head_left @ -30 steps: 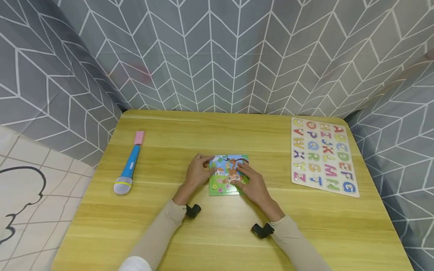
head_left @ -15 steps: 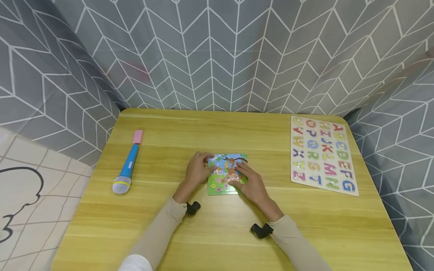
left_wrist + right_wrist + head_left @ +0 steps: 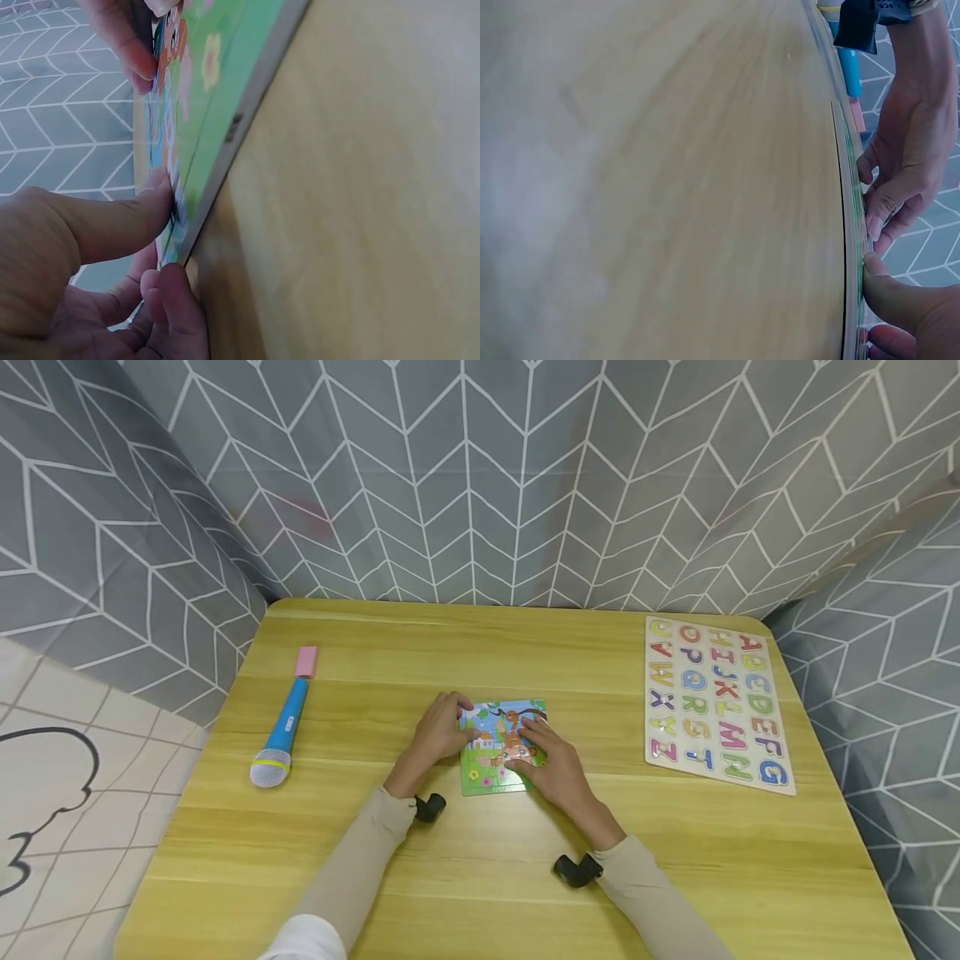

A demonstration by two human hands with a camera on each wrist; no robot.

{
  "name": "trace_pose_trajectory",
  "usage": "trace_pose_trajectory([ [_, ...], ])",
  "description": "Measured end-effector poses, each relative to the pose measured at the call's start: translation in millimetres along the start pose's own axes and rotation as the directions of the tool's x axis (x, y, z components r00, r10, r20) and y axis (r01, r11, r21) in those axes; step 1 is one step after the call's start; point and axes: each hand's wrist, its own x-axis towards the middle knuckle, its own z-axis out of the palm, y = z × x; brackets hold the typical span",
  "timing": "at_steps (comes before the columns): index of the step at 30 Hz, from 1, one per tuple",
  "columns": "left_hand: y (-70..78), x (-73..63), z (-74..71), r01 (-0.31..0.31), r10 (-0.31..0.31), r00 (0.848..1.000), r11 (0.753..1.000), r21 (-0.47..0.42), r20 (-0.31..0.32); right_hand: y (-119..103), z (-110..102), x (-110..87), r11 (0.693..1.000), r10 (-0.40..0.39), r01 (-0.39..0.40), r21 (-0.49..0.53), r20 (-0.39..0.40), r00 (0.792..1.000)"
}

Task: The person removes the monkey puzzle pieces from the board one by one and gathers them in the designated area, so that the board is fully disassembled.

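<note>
A square jigsaw puzzle [image 3: 487, 772] with a cartoon animal on a green and blue ground lies at the middle of the table. My left hand [image 3: 441, 728] holds its left side, the thumb on the picture and the other fingers curled at the edge, as the left wrist view shows. From the right, my right hand [image 3: 557, 768] rests on the picture with thumb and fingers spread, covering part of it. In the right wrist view the puzzle's edge [image 3: 853, 225] is seen almost side-on, with that thumb touching its face.
A blue toy microphone [image 3: 287, 718] lies at the left, a pink block [image 3: 306, 662] at its far end. At the right of the wooden table [image 3: 480, 893] is an alphabet board [image 3: 716, 706]. Patterned grey curtains [image 3: 480, 485] hang behind and at the sides.
My left hand has shifted slightly at the puzzle's left edge, its fingers a little higher. My right hand stays on the puzzle, nearly unmoved.
</note>
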Motion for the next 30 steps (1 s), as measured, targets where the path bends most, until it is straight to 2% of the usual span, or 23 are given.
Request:
trace_pose_trajectory([
  [17,9.7,3.3,-7.1,0.024,-0.026,0.998,0.999,0.033,0.052,-1,1,0.8,1.000,0.029,-0.029,-0.002,0.010,1.000],
  [30,12.8,0.0,-7.6,0.030,-0.031,0.999,0.998,0.057,0.030,-4,2,0.2,0.999,0.047,-0.047,0.002,0.005,0.999],
])
